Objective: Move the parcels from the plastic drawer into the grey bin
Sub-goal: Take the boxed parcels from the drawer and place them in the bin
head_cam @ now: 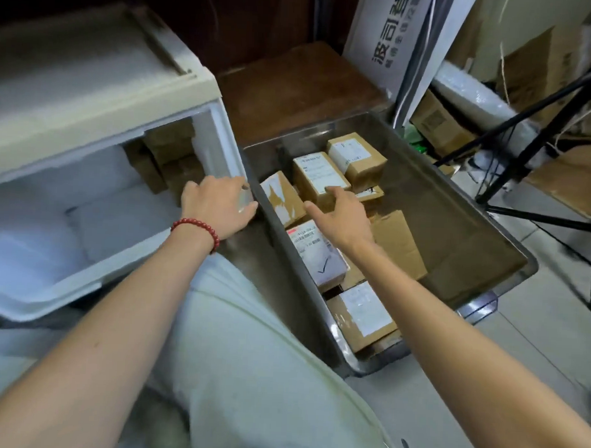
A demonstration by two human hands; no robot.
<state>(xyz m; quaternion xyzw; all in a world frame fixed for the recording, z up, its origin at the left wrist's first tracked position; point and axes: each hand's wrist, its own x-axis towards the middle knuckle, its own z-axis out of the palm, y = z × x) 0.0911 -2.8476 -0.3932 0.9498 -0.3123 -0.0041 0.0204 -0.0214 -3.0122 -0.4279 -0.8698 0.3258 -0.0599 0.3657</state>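
Note:
The white plastic drawer (47, 289) stands pulled out of its cabinet at the left. A few brown parcels (170, 160) lie in its back right corner. My left hand (217, 205), with a red bead bracelet on the wrist, grips the drawer's right side wall. Right beside the drawer is the grey bin (463, 231), which holds several brown parcels with white labels. My right hand (343, 215) is spread over them with straight fingers. Its fingertips touch a labelled parcel (318, 175) and hold nothing.
The cream cabinet top (90, 79) overhangs the drawer. My light-trousered knee (247, 357) fills the space in front of drawer and bin. A black tripod (545, 133), cardboard boxes, a bubble-wrap roll (479, 93) and a white printed board (390, 35) crowd the right and back.

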